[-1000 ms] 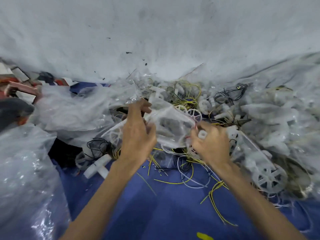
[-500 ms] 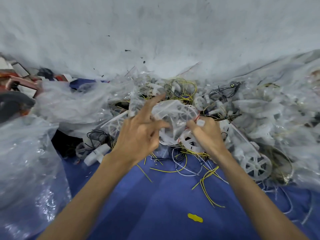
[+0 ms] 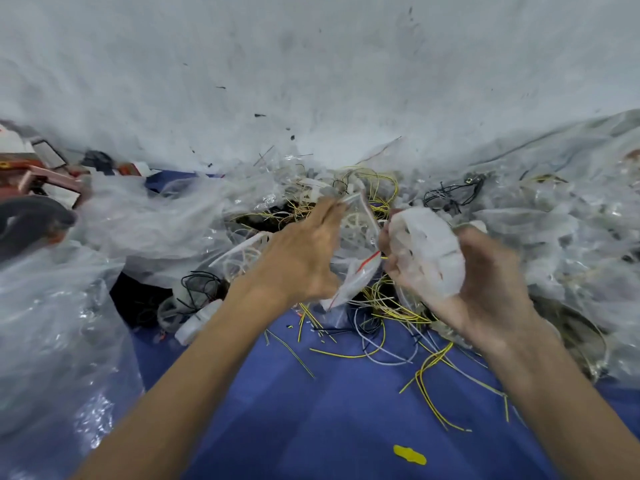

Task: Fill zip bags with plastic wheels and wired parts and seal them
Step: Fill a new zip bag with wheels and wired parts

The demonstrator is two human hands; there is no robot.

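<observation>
View: from head height, two bare forearms reach over a blue bench (image 3: 311, 410) toward a heap of parts against a white wall (image 3: 311, 64).
Left grip: the left hand (image 3: 304, 251) stretches forward with fairly straight fingers and holds the rim of a clear zip bag (image 3: 360, 275) that has a red seal stripe. The thumb is mostly hidden, so the pinch is judged from how the bag hangs from the hand.
Right grip: the right hand (image 3: 485, 282) is curled firmly around a white plastic wheel (image 3: 427, 251), which is blurred and sits just beside the bag's mouth.
Zip bag: it is held up off the bench between the two hands, with its mouth unsealed. A pale spoked shape shows through the plastic, but the rest of the contents are unclear.
Loose stock: yellow wires (image 3: 391, 306) lie tangled under and beyond the hands. Black wires (image 3: 446, 197) and white parts are heaped near the wall.
Surroundings: crumpled clear plastic sheeting (image 3: 156, 220) lies at left. A heap of clear plastic (image 3: 554, 230) at right seems to hold white parts, though it is too blurred to tell whether these are finished bags.
Progress: this looks like the middle of filling one bag, with the wheel poised to go in.
Left to do: this bag likely needs its wired part added and its strip pressed closed. The large loose heap suggests many more bags are to come.
</observation>
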